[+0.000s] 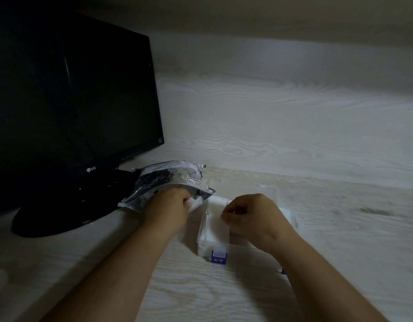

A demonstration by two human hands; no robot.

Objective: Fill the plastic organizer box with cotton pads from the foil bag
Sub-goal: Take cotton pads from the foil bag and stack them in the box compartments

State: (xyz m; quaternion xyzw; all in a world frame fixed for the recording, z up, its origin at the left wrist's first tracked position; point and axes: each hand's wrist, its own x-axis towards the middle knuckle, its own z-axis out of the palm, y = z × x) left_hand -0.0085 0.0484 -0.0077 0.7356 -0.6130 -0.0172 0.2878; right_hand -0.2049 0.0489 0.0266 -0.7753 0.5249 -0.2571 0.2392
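The room is dim. The bench (317,228) is of pale wood with strong grain, and the wall (282,112) behind it has the same pattern. A black monitor (68,89) stands on the left, its screen dark. The foil bag (170,180) lies just beside the monitor foot. At the bag's mouth the left hand (168,208) grips some cotton pads (195,202). The clear plastic organizer box (288,216) sits open near the bag, with a blue latch (219,256) at the front. The right hand (247,214) is over the box, fingers curled; I cannot tell if it pinches something.
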